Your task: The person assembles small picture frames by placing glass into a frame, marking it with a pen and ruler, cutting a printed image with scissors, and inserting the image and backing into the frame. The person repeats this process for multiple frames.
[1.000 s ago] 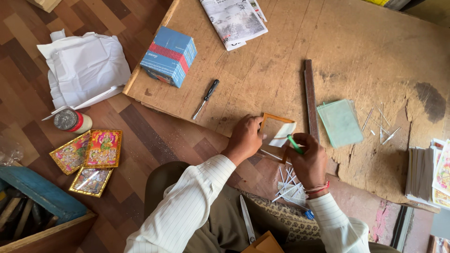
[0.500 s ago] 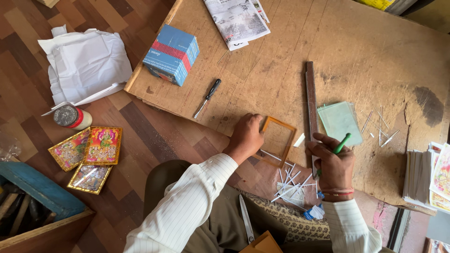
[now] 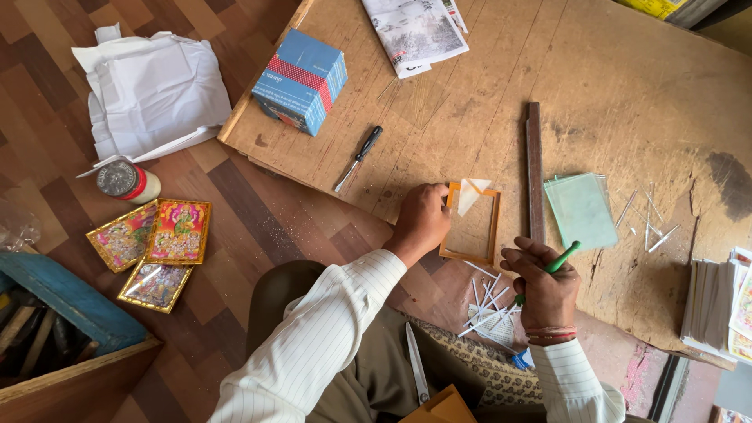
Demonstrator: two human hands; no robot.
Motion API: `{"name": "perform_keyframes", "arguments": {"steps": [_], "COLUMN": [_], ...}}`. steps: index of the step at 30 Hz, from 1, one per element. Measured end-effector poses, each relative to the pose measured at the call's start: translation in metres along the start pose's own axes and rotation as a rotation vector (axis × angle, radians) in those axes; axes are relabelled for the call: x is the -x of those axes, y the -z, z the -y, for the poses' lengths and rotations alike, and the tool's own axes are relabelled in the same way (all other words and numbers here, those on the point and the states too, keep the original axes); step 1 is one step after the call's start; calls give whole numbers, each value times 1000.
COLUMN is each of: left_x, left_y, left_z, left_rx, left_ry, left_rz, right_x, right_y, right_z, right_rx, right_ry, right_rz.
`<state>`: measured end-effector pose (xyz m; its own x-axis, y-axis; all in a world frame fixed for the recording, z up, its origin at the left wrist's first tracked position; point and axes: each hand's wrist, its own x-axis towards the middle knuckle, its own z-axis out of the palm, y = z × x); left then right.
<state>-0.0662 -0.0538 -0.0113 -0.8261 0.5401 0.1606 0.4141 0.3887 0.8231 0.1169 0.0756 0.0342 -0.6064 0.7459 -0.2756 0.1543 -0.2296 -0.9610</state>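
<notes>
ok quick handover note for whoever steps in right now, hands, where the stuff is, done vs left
Left hand: pressing down the left edge of the orange frame on the wooden board.
Right hand: gripping a green-handled tool, off the frame, near the board's front edge.
Wooden ruler lies right of the frame; stack of glass panes beyond it. Glass offcut strips lie below the frame.
Done: a pane with one corner missing sits in the frame.
Left: three finished framed pictures on the floor suggest this frame is not yet complete.
</notes>
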Motion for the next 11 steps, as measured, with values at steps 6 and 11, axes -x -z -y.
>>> {"name": "perform_keyframes", "arguments": {"steps": [6,11], "left_x": [-2,-1], "left_y": [-2,-1], "left_z": [3,3], "left_rx": [8,-3], "left_ry": [-8,10], "left_rz": [-10,14], "right_x": [2,-1], "right_y": [-2,-1], "right_z": [-6,-14], "right_rx": [35,5], "right_ry": [-54,-56], "right_rz": [5,-4]}}
